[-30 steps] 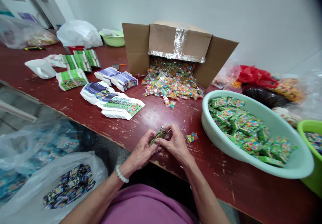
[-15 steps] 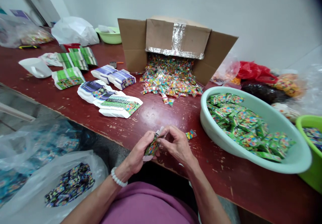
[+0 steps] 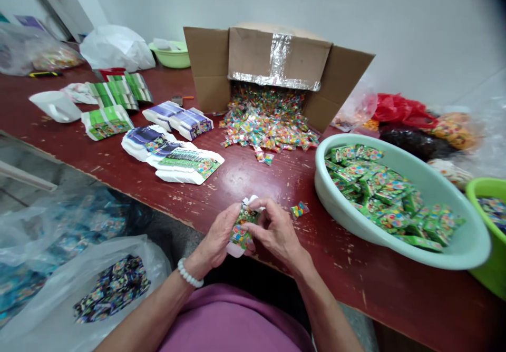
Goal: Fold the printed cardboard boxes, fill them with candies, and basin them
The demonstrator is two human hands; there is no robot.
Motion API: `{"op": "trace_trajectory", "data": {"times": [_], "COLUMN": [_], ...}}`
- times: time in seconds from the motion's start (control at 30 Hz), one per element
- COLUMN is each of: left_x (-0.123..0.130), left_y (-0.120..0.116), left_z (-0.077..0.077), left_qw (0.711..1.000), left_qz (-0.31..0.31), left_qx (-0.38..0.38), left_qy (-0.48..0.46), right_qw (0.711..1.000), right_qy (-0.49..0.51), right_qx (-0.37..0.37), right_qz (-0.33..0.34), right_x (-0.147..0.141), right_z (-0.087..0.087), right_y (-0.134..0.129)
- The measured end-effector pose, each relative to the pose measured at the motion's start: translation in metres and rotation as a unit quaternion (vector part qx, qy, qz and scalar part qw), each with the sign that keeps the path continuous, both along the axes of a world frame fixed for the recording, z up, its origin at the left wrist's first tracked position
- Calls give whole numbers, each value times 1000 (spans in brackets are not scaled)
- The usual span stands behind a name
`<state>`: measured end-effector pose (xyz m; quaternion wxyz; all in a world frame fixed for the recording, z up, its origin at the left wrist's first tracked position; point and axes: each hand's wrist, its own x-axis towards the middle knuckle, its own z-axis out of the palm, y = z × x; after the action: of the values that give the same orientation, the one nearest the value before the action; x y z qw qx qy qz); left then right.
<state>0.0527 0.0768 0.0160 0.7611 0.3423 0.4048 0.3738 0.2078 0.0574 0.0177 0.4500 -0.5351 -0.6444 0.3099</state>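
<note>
Between my hands, over the table's front edge, is a small green printed candy box (image 3: 240,234) with a white flap at its lower end. My left hand (image 3: 219,236) grips it from the left side. From the right, the fingers of my right hand (image 3: 273,231) curl around it, the thumb on its printed face and the fingertips at the upper flap. A clear packet of colored candies (image 3: 299,209) lies on the table just right of my right hand. Flat unfolded cartons (image 3: 185,163), green and purple, lie fanned beyond my left hand.
A cardboard box (image 3: 279,59) spills many candy packets (image 3: 269,130) at the back. To the right stands a pale green basin (image 3: 395,254) of filled green boxes. Banded carton stacks (image 3: 106,123) and a white mug (image 3: 55,106) are at left. Plastic bags (image 3: 154,257) sit below the edge.
The candy box has turned so that its printed face shows more. My right thumb has shifted down onto that face, and the right fingers have opened slightly around the upper end.
</note>
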Motion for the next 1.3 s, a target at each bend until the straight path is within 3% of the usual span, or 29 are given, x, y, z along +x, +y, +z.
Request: {"op": "trace_trajectory", "data": {"times": [0.07, 0.13, 0.23, 0.33, 0.4, 0.43, 0.5, 0.53, 0.57, 0.6, 0.63, 0.7, 0.73, 0.8, 0.83, 1.03, 1.17, 1.3], "left_x": [0, -2, -8, -16, -23, -26, -32, -34, -36, -36, -36, -34, -32, -29, -28, -23, -21, -22], "left_y": [-1, 0, 7, 22, 34, 40, 50, 52, 52, 51, 48, 39, 35, 27, 25, 24, 22, 19], "left_z": [2, 3, 0, -8, -12, -12, -7, -3, 2, 8, 14, 21, 22, 19, 16, 5, 7, 9], "left_qw": [999, 995, 989, 997, 984, 960, 875, 830, 803, 805, 836, 924, 943, 929, 919, 939, 942, 925], "left_qz": [-27, -75, -112, -79, -16, 21, 103, 135, 151, 138, 90, -99, -206, -357, -391, -333, -323, -362], "left_qx": [-22, -61, -80, 13, 125, 188, 300, 336, 354, 356, 340, 248, 183, 70, 40, 52, 72, 81], "left_qy": [-25, -41, -54, 5, 126, 206, 367, 425, 455, 453, 421, 274, 188, 59, 32, 64, 61, 78], "right_qw": [999, 990, 954, 935, 935, 936, 938, 939, 940, 942, 945, 951, 954, 966, 974, 997, 997, 996], "right_qy": [30, 123, 274, 329, 336, 335, 329, 326, 321, 315, 307, 288, 275, 236, 205, 3, 12, 39], "right_qx": [-31, -63, -125, -132, -107, -99, -93, -95, -98, -99, -99, -100, -101, -101, -99, -78, -75, -77], "right_qz": [-22, -34, -1, -2, -31, -43, -54, -56, -57, -60, -62, -61, -55, -32, -19, 23, 10, 21], "right_x": [-3, -4, -2, 6, 12, 14, 16, 16, 15, 12, 9, 2, -2, -6, -6, 6, 4, 2], "right_z": [-2, -3, 3, 11, 14, 14, 11, 9, 7, 6, 5, 5, 6, 8, 9, 18, 18, 16], "right_y": [2, 3, 2, 2, 2, 3, 4, 5, 4, 4, 3, 0, -2, -6, -8, -15, -18, -21]}}
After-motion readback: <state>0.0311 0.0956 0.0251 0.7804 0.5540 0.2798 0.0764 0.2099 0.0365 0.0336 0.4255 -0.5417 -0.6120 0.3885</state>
